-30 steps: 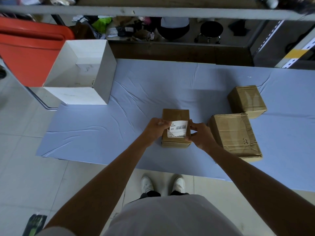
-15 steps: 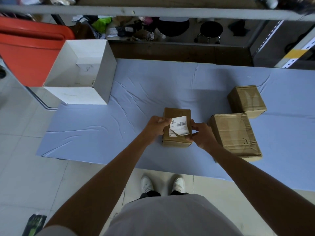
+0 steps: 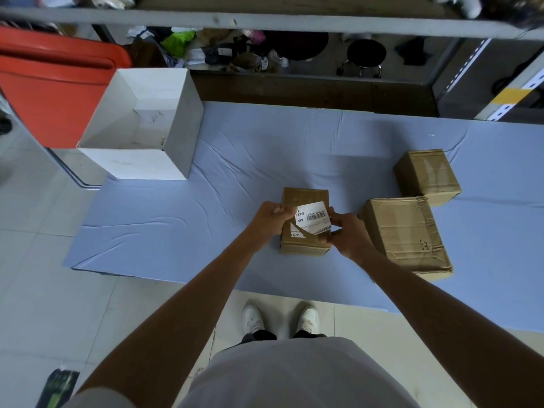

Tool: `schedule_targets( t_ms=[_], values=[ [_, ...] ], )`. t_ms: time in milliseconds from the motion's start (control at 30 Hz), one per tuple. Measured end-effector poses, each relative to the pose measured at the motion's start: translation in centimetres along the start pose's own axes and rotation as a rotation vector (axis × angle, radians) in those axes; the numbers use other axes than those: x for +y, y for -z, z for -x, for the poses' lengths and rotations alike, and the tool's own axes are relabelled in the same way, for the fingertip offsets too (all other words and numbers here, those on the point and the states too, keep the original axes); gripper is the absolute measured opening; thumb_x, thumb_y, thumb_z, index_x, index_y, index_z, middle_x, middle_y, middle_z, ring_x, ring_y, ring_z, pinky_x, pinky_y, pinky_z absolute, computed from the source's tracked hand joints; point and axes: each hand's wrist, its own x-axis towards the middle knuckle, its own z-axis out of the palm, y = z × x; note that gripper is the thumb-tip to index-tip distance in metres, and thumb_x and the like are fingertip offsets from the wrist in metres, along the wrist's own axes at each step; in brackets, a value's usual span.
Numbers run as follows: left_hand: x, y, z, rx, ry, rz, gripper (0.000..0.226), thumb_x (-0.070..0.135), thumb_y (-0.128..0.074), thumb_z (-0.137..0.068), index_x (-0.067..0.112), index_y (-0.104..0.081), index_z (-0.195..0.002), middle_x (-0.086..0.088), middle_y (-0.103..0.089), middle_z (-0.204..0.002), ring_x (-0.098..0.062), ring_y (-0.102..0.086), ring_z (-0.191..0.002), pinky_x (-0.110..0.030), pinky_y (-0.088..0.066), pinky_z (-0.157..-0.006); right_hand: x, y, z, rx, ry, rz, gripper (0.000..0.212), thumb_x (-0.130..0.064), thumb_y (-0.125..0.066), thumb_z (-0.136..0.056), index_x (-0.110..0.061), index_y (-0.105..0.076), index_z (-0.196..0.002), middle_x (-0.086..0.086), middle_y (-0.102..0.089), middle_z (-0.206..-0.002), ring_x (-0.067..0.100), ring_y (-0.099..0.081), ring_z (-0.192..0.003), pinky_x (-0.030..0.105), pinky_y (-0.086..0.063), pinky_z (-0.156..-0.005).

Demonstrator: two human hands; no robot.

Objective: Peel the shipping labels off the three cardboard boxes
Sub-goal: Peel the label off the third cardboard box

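Small cardboard box (image 3: 304,195) sits on the blue-covered desk (image 3: 235,154), near its front edge. Left hand (image 3: 272,222) grips the box's left side, fingers curled. Right hand (image 3: 347,235) pinches the right edge of the shipping label (image 3: 312,215); the label is partly lifted, a torn strip stuck lower left. Larger cardboard box (image 3: 403,231) just right; third cardboard box (image 3: 426,175) behind it. White open carton (image 3: 182,136) far left.

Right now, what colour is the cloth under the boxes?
The cloth is pale blue; the head view shows it.
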Motion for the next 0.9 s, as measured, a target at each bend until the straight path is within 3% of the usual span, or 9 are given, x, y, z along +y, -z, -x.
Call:
schedule_targets(
  t_ms=[100, 267, 300, 333, 367, 467, 600, 733, 900],
  values=[
    [0.0, 0.1, 0.1, -0.014, 0.007, 0.024, 0.021, 0.02, -0.055, -0.094, 0.004, -0.068, -0.095, -0.008, -0.071, -0.087, -0.008, -0.07, -0.065, -0.022, -0.057, -0.062, -0.1, -0.1, 0.0, 0.001, 0.0, 0.009, 0.063, -0.002, -0.072, -0.079, -0.012, -0.049, -0.137, 0.006, -0.057, -0.134, 0.03, -0.056, -0.122, 0.037, -0.05, -0.094],
    [0.2, 0.3, 0.2, -0.002, 0.026, 0.043, 0.027, 0.018, -0.053, -0.095, -0.005, -0.064, -0.105, -0.015, -0.068, -0.097, -0.017, -0.068, -0.075, -0.023, -0.058, -0.065, -0.1, -0.3, -0.1, -0.008, -0.025, -0.025, 0.066, -0.002, -0.071, -0.08, -0.012, -0.046, -0.14, 0.005, -0.055, -0.137, 0.032, -0.055, -0.123, 0.039, -0.037, -0.099],
    [0.2, 0.3, 0.3, -0.002, 0.026, 0.049, 0.025, 0.018, -0.052, -0.096, -0.003, -0.064, -0.104, -0.015, -0.068, -0.098, -0.019, -0.068, -0.077, -0.025, -0.058, -0.067, -0.2, -0.3, -0.1, -0.01, -0.028, -0.029, 0.065, -0.002, -0.071, -0.08, -0.011, -0.045, -0.14, 0.006, -0.055, -0.137, 0.032, -0.054, -0.124, 0.037, -0.037, -0.099],
    [0.3, 0.4, 0.3, 0.0, 0.028, 0.056, 0.023, 0.018, -0.052, -0.096, -0.002, -0.063, -0.102, -0.016, -0.068, -0.099, -0.023, -0.068, -0.081, -0.026, -0.058, -0.068, -0.2, -0.3, -0.1, -0.01, -0.029, -0.032, 0.065, -0.002, -0.072, -0.08, -0.009, -0.046, -0.139, 0.006, -0.055, -0.136, 0.032, -0.054, -0.124, 0.035, -0.049, -0.096],
    [0.4, 0.4, 0.3, 0.006, 0.034, 0.067, 0.02, 0.017, -0.052, -0.096, 0.0, -0.062, -0.099, -0.017, -0.067, -0.099, -0.025, -0.067, -0.084, -0.027, -0.058, -0.067, -0.3, -0.3, -0.1, -0.009, -0.03, -0.033, 0.064, -0.003, -0.072, -0.08, -0.008, -0.046, -0.139, 0.006, -0.056, -0.136, 0.032, -0.053, -0.125, 0.045, -0.043, -0.099],
    [0.5, 0.6, 0.1, 0.055, 0.075, 0.131, 0.01, 0.014, -0.053, -0.095, 0.007, -0.054, -0.088, -0.02, -0.062, -0.099, -0.027, -0.064, -0.082, -0.029, -0.057, -0.063, -0.4, -0.3, -0.2, 0.0, -0.046, -0.048, 0.062, -0.003, -0.071, -0.081, -0.008, -0.048, -0.138, 0.005, -0.057, -0.135, 0.032, -0.053, -0.125, 0.045, -0.043, -0.101],
    [0.5, 0.9, -0.1, 0.121, 0.142, 0.217, 0.013, 0.01, -0.054, -0.093, 0.013, -0.052, -0.08, -0.019, -0.061, -0.101, -0.029, -0.061, -0.09, -0.042, -0.053, -0.078, -0.4, -0.2, -0.1, -0.011, -0.061, -0.09, 0.061, -0.002, -0.072, -0.08, -0.007, -0.048, -0.137, 0.005, -0.059, -0.133, 0.031, -0.058, -0.119, 0.044, -0.045, -0.101],
    [0.7, 1.2, -0.4, 0.156, 0.124, 0.233, 0.01, 0.012, -0.053, -0.093, 0.012, -0.055, -0.083, -0.016, -0.063, -0.099, -0.027, -0.06, -0.096, -0.037, -0.053, -0.071, -0.7, -0.3, 0.0, -0.024, -0.035, -0.075, 0.06, -0.008, -0.069, -0.083, -0.007, -0.047, -0.138, 0.004, -0.058, -0.133, 0.032, -0.059, -0.117, 0.045, -0.046, -0.099],
    [1.0, 1.5, -0.7, 0.159, 0.13, 0.2, 0.009, 0.017, -0.059, -0.09, 0.01, -0.055, -0.086, -0.015, -0.067, -0.099, -0.029, -0.065, -0.097, -0.042, -0.053, -0.084, -0.8, -0.4, 0.1, -0.015, -0.027, -0.074, 0.057, -0.009, -0.068, -0.084, -0.008, -0.047, -0.138, 0.004, -0.058, -0.133, 0.031, -0.058, -0.119, 0.044, -0.046, -0.098]
  ],
)
